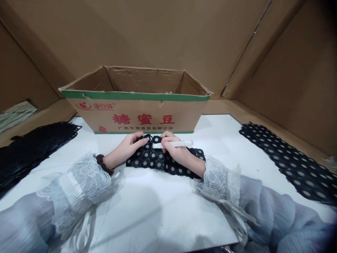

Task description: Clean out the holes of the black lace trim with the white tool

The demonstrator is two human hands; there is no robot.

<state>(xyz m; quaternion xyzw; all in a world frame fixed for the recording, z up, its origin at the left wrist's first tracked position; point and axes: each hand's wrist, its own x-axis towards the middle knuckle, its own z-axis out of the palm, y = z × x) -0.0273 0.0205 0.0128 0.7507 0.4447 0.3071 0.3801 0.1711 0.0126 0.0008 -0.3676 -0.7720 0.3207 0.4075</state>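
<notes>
A black sheet of joined rings with pale round centres (151, 158) lies on the white table in front of the box. My left hand (131, 144) is closed at the sheet's upper left part, thumb and fingers on its edge. Gripped in my right hand (175, 149) is a white pen-like tool (181, 143), lying nearly level, its left end over the sheet's upper middle. The kind of tool does not show clearly. My right hand and wrist cover some of the sheet's right half.
A cardboard box (144, 116) with a green rim and red lettering stands behind my hands, its top open. A dark pile of black sheets (37, 149) lies at the left, and more black ringed sheets (292, 161) lie at the right. Cardboard walls (163, 31) surround the white table (147, 211).
</notes>
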